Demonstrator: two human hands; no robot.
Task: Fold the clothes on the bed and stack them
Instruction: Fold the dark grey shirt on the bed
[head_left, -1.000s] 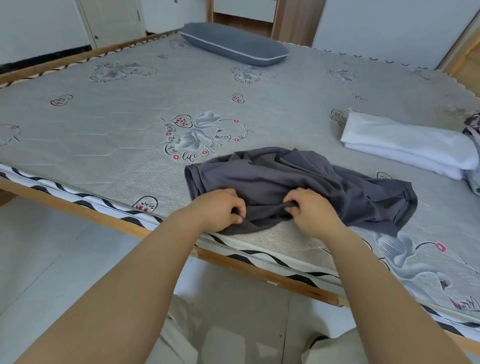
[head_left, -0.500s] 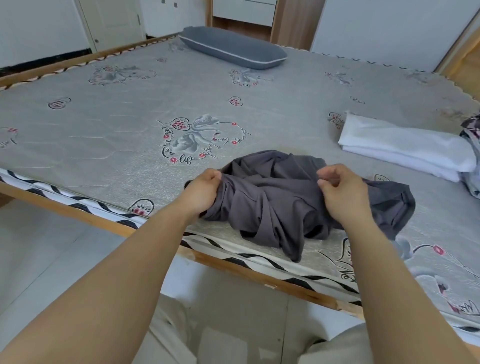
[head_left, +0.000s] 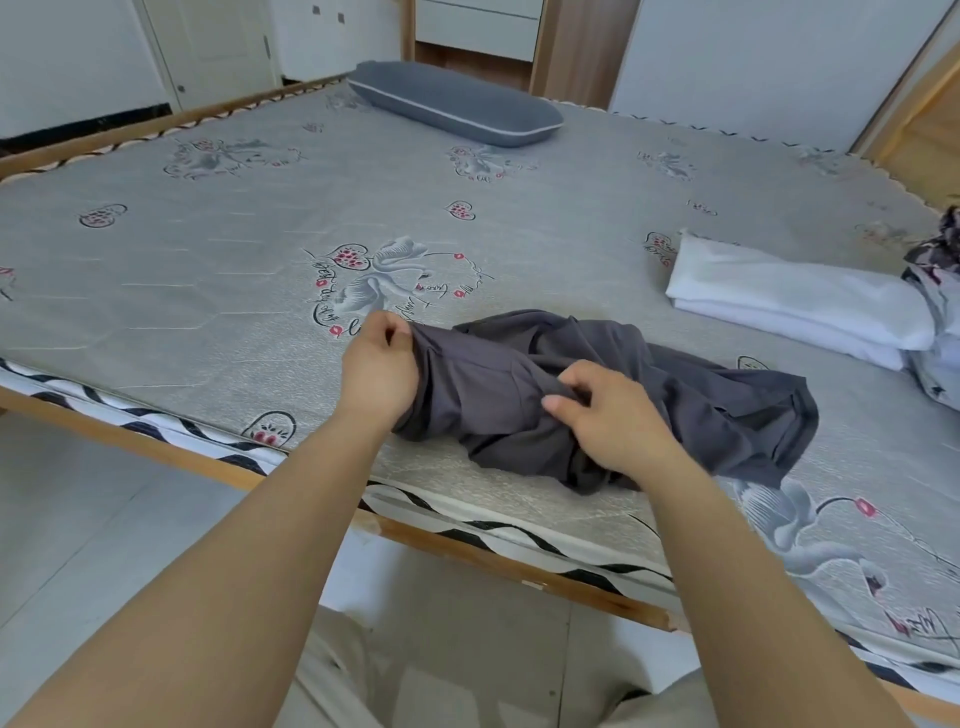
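Head view: a crumpled dark grey garment lying near the front edge of a bare patterned mattress, gripped at two places. Left hand closed on the garment's left end, fingers curled tight around a bunched fold, cloth lifted slightly off the mattress there. Right hand lower and nearer the mattress edge, thumb and curled fingers pinching a ridge of fabric at the garment's middle. Between the two sets of fingers, a slack, wrinkled span of grey cloth; beyond the right fingers, the remainder spread out toward a hemmed edge on the right. Farther off from the right fingers, a folded white garment resting on the mattress, with a patterned bundle of cloth just beside it at the frame's edge. Well beyond both hands, a grey pillow at the far side of the bed.
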